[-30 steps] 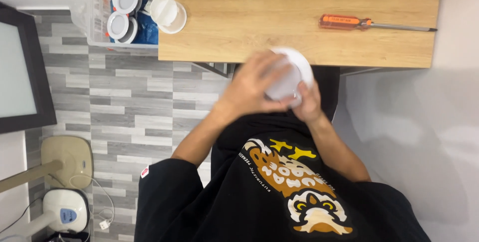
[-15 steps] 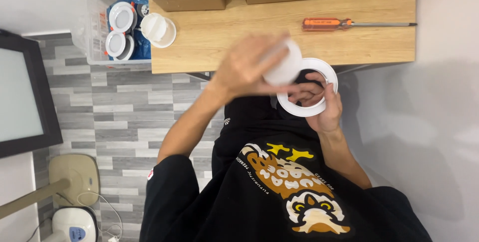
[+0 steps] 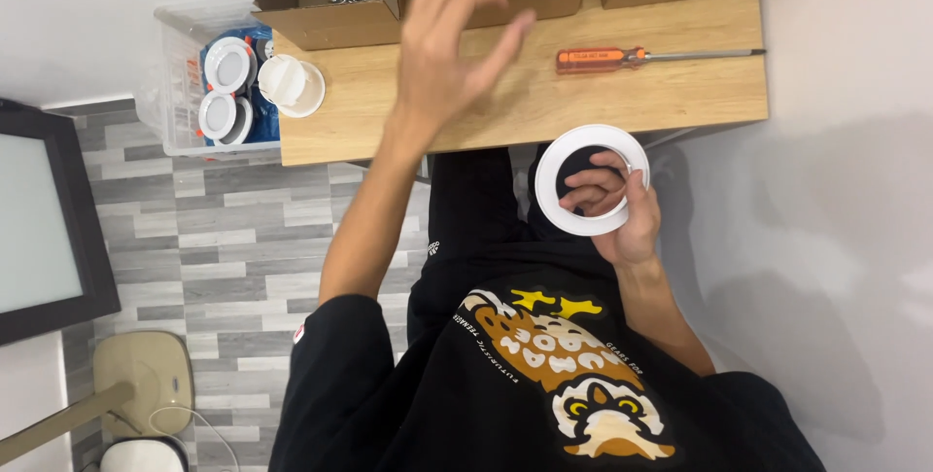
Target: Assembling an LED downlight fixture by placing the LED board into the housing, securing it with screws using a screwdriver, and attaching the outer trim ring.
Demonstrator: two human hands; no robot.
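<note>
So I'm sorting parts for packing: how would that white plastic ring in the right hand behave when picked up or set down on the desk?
The white plastic ring looks stiff: it keeps its round shape though the right hand grips one side only. It is probably light, since a few fingers carry it. On edge it could roll; laid flat on the wooden desk it should stay put.

The left hand (image 3: 449, 39) is raised on an outstretched arm, fingers (image 3: 505, 39) spread and empty. The right hand (image 3: 614, 208) sits low near the body, elbow bent, fingers curled in a grip.
</note>
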